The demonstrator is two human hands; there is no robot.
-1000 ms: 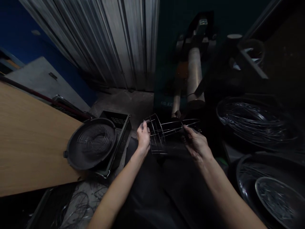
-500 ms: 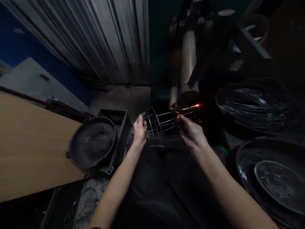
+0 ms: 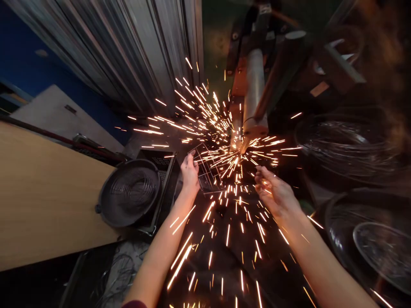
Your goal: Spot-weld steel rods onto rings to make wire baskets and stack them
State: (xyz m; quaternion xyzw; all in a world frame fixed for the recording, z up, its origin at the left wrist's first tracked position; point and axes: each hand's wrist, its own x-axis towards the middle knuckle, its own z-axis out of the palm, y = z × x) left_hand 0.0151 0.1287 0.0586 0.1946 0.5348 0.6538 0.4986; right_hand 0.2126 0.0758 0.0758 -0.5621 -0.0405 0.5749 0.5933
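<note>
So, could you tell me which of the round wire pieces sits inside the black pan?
The spiral wire grille left of the left hand, in the black round pan; the other wire coils lie right.

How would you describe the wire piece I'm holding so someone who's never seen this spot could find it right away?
Start at the upright metal cylinder of the machine at top centre, where the sparks burst out at its foot. Just left of that burst, the left hand grips a small wire cage, with the right hand opposite. Unlike the round coiled grille in the dark pan farther left, it is an open grid of straight wires.

Dim rm: corrugated wall (image 3: pixel 128 55), wood tabletop (image 3: pixel 41 192).
</note>
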